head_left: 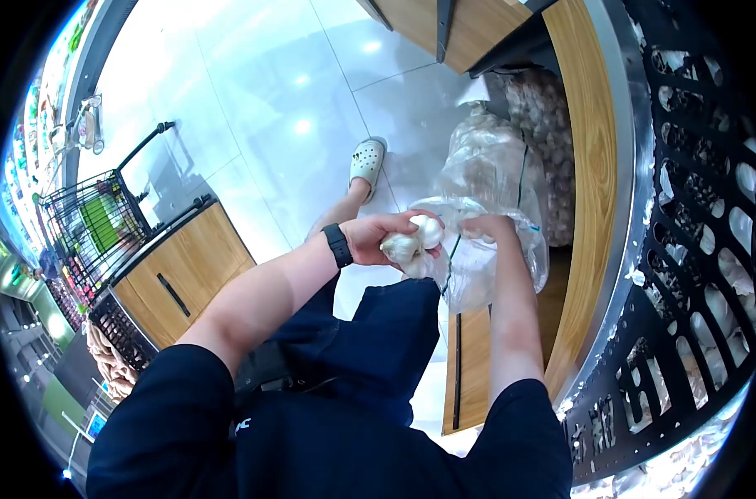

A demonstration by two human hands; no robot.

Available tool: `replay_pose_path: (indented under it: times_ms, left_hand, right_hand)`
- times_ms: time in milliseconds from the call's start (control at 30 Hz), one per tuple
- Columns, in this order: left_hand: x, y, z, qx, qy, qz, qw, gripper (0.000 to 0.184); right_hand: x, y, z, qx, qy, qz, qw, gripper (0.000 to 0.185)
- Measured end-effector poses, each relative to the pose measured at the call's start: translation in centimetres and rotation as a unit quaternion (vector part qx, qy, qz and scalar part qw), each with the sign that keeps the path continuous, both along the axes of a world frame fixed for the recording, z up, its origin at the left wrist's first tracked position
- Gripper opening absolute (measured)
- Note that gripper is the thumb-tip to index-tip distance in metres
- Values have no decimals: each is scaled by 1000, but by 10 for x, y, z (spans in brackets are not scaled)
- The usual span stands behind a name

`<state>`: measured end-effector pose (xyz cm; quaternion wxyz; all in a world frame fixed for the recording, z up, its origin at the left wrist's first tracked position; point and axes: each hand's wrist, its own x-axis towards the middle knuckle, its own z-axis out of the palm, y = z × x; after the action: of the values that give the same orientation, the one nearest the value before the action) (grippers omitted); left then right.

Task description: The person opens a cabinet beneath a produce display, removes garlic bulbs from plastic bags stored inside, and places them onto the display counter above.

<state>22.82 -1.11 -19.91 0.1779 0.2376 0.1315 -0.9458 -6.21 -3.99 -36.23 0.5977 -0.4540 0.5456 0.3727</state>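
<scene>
Several white garlic bulbs rest in my left hand, whose fingers curl round them; a dark watch is on that wrist. Just to the right, my right hand is at the mouth of a clear plastic bag. Its fingers are partly hidden by the plastic, and I cannot make out what they hold. The bag lies on the floor by an open wooden cabinet. Behind it a netted sack of garlic stands inside the cabinet.
Black crates with garlic line the right side above the cabinet. Open wooden doors jut out near my right arm and at the top. At left are a wooden cabinet and a black wire cart. My shoe is on the tiled floor.
</scene>
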Motion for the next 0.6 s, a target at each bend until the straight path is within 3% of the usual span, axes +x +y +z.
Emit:
replay_pose_path:
  times_ms: [33,67,167,200,233,300,333,367,400,433,467,500,533,567,600]
  left_hand:
    - [1,-1,4,16,-1,10,1000,50]
    - [0,-2,10,30,3,18,999,51]
    - [-9,-8,30,21,32,62,997,54]
    - [-13,-11,44,-1,29,66,997,55]
    - [-16,-20,70,-27,-8,45,999,56]
    - [-20,-30,120,-90,-42,11,995,56]
    - [-17,-38,145,-112,-42,-6,993,52]
    - [-12,-41,170,-133,-52,10,990,53]
    - [-7,-49,197,-139,-62,-8,988,53]
    - [-3,-56,208,-89,-48,-8,995,53]
    - [10,-57,224,-113,-50,-30,992,53]
    - [10,-54,239,-94,-55,-27,994,54]
    - [3,-61,246,-76,-61,-24,995,56]
    - [-9,-68,260,-93,-61,-30,993,60]
    - [-20,-76,277,-117,-47,-63,990,64]
  right_hand:
    - [0,1,8,29,4,-63,998,97]
    - [3,-2,46,-18,-20,-199,980,101]
    - [0,44,72,-196,-84,-484,848,113]
    - [-2,55,89,-214,-138,-517,817,136]
    - [2,82,99,-286,-166,-530,781,127]
    - [7,118,171,-216,-96,-543,806,130]
    - [15,108,246,-166,-172,-597,766,133]
    - [26,124,285,-155,-229,-650,708,128]
    - [26,136,328,-168,-277,-648,689,118]
    - [26,131,376,-196,-244,-642,700,111]
    - [26,145,420,-191,-260,-658,680,106]
    - [14,157,447,-219,-338,-702,587,105]
    - [-19,152,463,-375,-351,-597,617,105]
    - [-43,146,509,-379,-315,-646,582,107]
    - [-78,141,540,-448,-253,-626,585,110]
